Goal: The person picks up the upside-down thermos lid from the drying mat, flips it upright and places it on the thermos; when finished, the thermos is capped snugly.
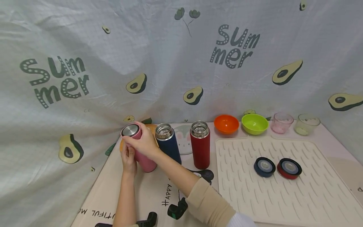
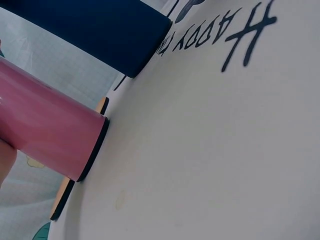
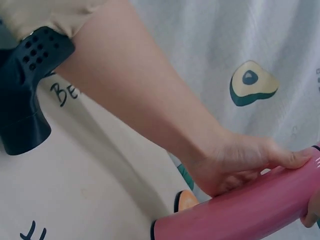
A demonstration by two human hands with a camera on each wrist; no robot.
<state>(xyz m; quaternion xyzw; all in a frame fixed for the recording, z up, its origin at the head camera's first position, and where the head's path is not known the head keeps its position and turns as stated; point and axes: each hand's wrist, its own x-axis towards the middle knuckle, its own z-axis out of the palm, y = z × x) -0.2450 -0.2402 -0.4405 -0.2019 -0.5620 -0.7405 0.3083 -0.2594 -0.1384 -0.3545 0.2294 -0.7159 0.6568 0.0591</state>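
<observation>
A pink flask (image 1: 141, 157) stands leaning a little at the table's back left, with a silver-topped lid (image 1: 131, 130) on it. My left hand (image 1: 128, 157) grips its body from the left side. My right hand (image 1: 144, 142) curls round its top, at the lid. The left wrist view shows the pink flask's lower body and base (image 2: 50, 135) on the table cover. In the right wrist view my left hand (image 3: 235, 162) wraps the pink flask (image 3: 250, 212). Next to it stand a navy flask (image 1: 168, 143) and a red flask (image 1: 200, 146), both without lids.
A navy lid (image 1: 264, 166) and a red lid (image 1: 289, 168) lie on the white ribbed mat (image 1: 283, 201). Along the back stand an orange bowl (image 1: 226, 123), a green bowl (image 1: 254, 123), a pink cup (image 1: 281, 122) and a clear cup (image 1: 306, 124). An avocado-print cloth hangs close behind.
</observation>
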